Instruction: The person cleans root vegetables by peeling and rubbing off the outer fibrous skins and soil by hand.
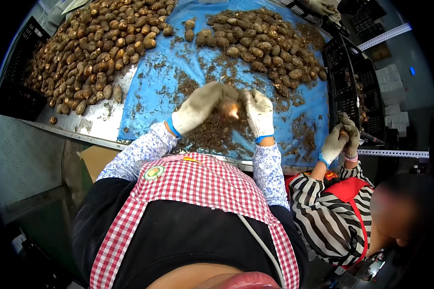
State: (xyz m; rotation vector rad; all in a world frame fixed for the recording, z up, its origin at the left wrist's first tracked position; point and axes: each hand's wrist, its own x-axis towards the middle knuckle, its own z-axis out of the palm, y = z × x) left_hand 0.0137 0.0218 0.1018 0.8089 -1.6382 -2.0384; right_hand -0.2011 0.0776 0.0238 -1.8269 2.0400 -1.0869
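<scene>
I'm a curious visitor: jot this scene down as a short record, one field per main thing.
Left hand: gloved, appears to hold a motion-blurred brown tuber
Right hand: gloved, close beside that tuber; contact unclear
Surface: blue sheet strewn with dark debris; bare metal table shows at left
Left pile: many tubers
Right pile: more tubers, on the sheet
Crates: black, one at far left, others at right
Co-worker: striped sleeves, gloved hands together around a tuber

Rough, matt tubers upper left, on shiny metal tabletop; centre, glossy blue plastic sheet; right, matt black plastic crate!
</scene>
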